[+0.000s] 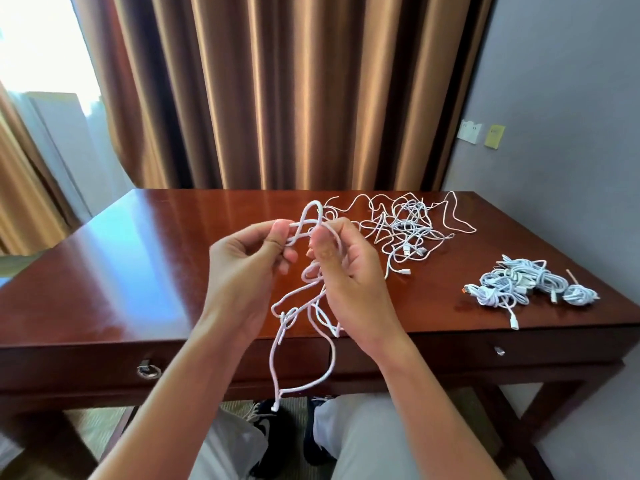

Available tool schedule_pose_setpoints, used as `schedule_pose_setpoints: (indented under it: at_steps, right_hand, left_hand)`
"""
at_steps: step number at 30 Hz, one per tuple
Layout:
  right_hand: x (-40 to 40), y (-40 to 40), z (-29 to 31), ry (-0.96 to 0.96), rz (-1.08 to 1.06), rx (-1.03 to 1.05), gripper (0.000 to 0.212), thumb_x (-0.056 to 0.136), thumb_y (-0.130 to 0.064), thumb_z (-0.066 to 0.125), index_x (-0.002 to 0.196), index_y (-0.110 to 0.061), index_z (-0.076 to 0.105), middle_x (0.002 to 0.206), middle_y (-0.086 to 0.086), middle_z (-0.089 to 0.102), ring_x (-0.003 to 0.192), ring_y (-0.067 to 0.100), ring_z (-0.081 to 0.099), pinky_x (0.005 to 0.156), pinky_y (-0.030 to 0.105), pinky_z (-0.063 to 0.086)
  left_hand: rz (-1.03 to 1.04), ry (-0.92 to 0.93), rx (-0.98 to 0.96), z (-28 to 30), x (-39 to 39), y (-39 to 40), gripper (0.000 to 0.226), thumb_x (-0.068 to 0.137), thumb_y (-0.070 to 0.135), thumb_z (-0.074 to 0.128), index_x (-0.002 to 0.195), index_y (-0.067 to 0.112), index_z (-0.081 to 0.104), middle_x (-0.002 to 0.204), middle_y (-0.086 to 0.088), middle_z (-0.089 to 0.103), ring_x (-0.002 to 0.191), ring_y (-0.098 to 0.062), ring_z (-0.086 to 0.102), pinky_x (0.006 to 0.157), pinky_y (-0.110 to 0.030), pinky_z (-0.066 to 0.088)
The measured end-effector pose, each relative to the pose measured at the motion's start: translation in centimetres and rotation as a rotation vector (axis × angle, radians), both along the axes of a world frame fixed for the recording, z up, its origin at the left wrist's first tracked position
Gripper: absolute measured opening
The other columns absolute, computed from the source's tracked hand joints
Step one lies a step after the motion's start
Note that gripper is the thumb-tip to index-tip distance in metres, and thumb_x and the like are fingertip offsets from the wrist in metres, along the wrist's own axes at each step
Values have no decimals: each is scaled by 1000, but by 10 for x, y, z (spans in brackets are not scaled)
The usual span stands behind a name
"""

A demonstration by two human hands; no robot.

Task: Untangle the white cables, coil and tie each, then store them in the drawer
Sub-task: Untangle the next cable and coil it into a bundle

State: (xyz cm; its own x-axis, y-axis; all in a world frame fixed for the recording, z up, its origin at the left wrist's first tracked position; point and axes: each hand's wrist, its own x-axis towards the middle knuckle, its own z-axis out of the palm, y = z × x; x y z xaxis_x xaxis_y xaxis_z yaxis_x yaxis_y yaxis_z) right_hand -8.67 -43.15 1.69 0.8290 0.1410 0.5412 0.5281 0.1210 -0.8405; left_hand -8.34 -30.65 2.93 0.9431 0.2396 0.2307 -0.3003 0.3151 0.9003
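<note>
A white cable point(304, 306) hangs in loops between both hands above the desk's front edge. My left hand point(242, 268) pinches one strand of it near the top. My right hand point(346, 271) grips the same cable beside it, and a loop stands up above the fingers. The cable's plug end dangles below the desk edge. A tangled heap of white cables point(405, 230) lies on the desk behind my right hand. Several coiled, bundled white cables point(519, 284) sit at the desk's right side. The left drawer point(86, 368) and the right drawer point(498, 351) are both closed.
The dark wooden desk point(138, 271) stands against brown curtains point(277, 91), with a grey wall on the right. A thin stick-like tie point(572, 276) lies by the coiled bundles. My knees and shoes show under the desk.
</note>
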Motion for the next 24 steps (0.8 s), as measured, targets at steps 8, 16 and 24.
schedule_pose_setpoints:
  at_steps: [8, 16, 24]
  right_hand:
    - [4, -3, 7, 176, 162, 253, 18, 82, -16, 74, 99, -10, 73, 69, 10, 60, 60, 19, 61, 62, 32, 56]
    - [3, -22, 2, 300, 137, -203, 15, 90, -23, 74, 96, -9, 75, 77, -5, 69, 73, 5, 61, 75, 24, 51]
    - [-10, -14, 6, 214, 414, -7, 27, 86, -13, 67, 98, -15, 43, 81, 1, 57, 39, 18, 51, 29, 14, 29]
  left_hand:
    - [-30, -45, 104, -4, -6, -14, 20, 93, 7, 65, 80, 12, 79, 63, -10, 63, 51, -9, 51, 51, -16, 44]
    - [32, 64, -72, -4, 4, 14, 19, 91, 8, 64, 75, 9, 74, 64, -5, 67, 51, -7, 56, 47, -11, 46]
    - [81, 113, -53, -11, 4, 27, 17, 94, 10, 62, 80, 7, 72, 59, -1, 66, 43, -3, 51, 42, -10, 41]
